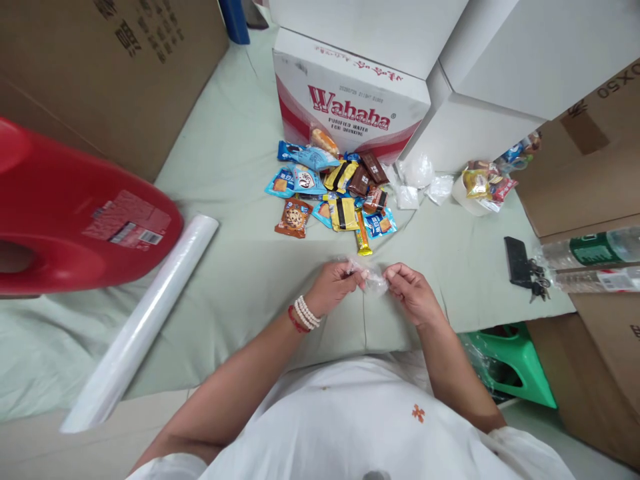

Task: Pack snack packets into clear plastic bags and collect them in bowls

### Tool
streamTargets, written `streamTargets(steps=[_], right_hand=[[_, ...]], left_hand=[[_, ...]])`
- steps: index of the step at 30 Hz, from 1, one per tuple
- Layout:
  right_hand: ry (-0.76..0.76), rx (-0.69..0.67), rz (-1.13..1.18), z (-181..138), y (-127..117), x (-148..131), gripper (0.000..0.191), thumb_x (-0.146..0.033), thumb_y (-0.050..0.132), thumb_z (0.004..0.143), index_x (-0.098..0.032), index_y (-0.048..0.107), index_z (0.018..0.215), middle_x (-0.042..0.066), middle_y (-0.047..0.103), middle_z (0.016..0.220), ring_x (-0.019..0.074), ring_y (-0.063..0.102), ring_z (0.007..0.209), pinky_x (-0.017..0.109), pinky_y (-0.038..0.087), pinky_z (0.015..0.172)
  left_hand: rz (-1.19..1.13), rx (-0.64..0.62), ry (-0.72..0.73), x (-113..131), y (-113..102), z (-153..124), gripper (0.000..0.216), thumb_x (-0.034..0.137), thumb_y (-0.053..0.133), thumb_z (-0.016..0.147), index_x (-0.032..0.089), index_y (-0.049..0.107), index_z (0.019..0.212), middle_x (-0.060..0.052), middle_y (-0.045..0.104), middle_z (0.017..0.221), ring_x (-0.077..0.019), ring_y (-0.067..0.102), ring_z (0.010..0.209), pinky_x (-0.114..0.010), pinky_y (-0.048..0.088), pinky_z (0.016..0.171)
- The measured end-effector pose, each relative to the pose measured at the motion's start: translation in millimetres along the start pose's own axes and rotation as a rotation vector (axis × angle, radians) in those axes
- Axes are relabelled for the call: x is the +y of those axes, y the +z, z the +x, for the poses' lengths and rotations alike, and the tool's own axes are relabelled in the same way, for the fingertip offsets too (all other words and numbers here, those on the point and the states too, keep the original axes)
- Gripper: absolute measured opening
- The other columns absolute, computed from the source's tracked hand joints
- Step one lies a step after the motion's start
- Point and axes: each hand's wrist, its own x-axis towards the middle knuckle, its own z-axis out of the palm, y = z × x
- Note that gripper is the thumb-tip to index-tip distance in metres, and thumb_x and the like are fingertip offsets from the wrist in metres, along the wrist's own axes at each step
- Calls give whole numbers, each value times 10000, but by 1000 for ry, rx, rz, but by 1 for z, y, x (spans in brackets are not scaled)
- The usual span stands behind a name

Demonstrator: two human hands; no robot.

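Note:
A crumpled clear plastic bag is stretched between my two hands above the cloth-covered surface. My left hand, with bead bracelets at the wrist, pinches one side of it. The other side is pinched between the thumb and fingers of my right hand. Just beyond my hands lies a pile of wrapped snacks: a brown cookie packet, a yellow packet, a blue packet and a thin yellow stick packet among several others.
Behind the snacks stands a Wahaha water carton. Small clear plastic bundles and a white tub of snacks sit to its right. A plastic film roll and red plastic object are left; a black phone-like object and bottles right.

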Motion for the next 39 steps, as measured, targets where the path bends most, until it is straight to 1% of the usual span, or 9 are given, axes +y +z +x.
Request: streamTargets(steps=[5, 8, 15, 19, 24, 27, 32, 36, 39], right_hand=[[-213, -47, -278, 10, 3, -7, 375, -568, 768, 812, -247, 734, 1003, 34, 689, 974, 181, 580, 831, 297, 470, 726], [-149, -117, -200, 20, 5, -7, 380, -594, 742, 825, -220, 723, 891, 27, 679, 834, 173, 571, 732, 295, 458, 669], [-197, 107, -134, 26, -14, -1, 279, -489, 788, 815, -217, 762, 871, 16, 679, 816, 153, 558, 712, 276, 437, 662], [-294, 110, -256, 21, 8, 5, 224, -432, 798, 812, -212, 767, 836, 16, 671, 812, 143, 549, 712, 275, 449, 693], [-114, -6, -37, 18, 28, 7, 326, -492, 849, 737, -201, 713, 794, -20, 607, 680, 117, 476, 600, 250, 381, 580], [-42, 34, 122, 19, 13, -1, 369, -511, 874, 682, -208, 681, 767, -44, 545, 628, 100, 414, 545, 237, 321, 527], [-60, 174, 170, 33, -40, -11, 377, -494, 877, 646, -224, 650, 782, -47, 513, 668, 98, 405, 551, 230, 323, 510], [-193, 361, -183, 46, -68, -14, 304, -462, 823, 714, -214, 677, 813, -3, 586, 780, 137, 498, 673, 263, 425, 601], [-387, 457, -412, 37, -55, -19, 217, -439, 725, 862, -224, 697, 877, 30, 639, 890, 170, 572, 794, 306, 482, 713]], left_hand=[[-6, -73, -51, -7, -1, -1, 495, 648, 704, 816, 158, 764, 783, -15, 626, 595, -86, 390, 465, -234, 302, 459], [-30, -114, -59, -4, -3, -1, 507, 659, 681, 830, 160, 770, 851, -53, 716, 710, -86, 421, 472, -237, 343, 469], [-87, 15, -32, 6, -2, 1, 451, 603, 769, 772, 158, 700, 789, 18, 597, 631, -72, 393, 522, -215, 310, 497], [-147, 53, -32, 2, 2, 3, 441, 564, 819, 736, 158, 710, 869, 43, 548, 644, -72, 396, 552, -213, 316, 514], [-169, 111, -39, -1, -3, 5, 462, 575, 830, 724, 154, 643, 691, 49, 506, 596, -65, 370, 533, -222, 285, 504], [-188, 74, -61, 0, -8, 5, 452, 573, 835, 723, 155, 662, 724, 31, 571, 632, -60, 386, 519, -223, 287, 495], [-269, 9, -95, 6, -14, 3, 438, 541, 876, 683, 156, 666, 700, 19, 606, 602, -52, 391, 473, -225, 287, 472], [-306, -23, -107, 9, -16, 3, 417, 525, 893, 658, 151, 712, 697, -12, 660, 626, -59, 413, 451, -239, 296, 459], [-289, 5, -100, 8, -16, 4, 408, 535, 873, 682, 154, 770, 788, -55, 733, 738, -67, 437, 463, -249, 307, 463]])
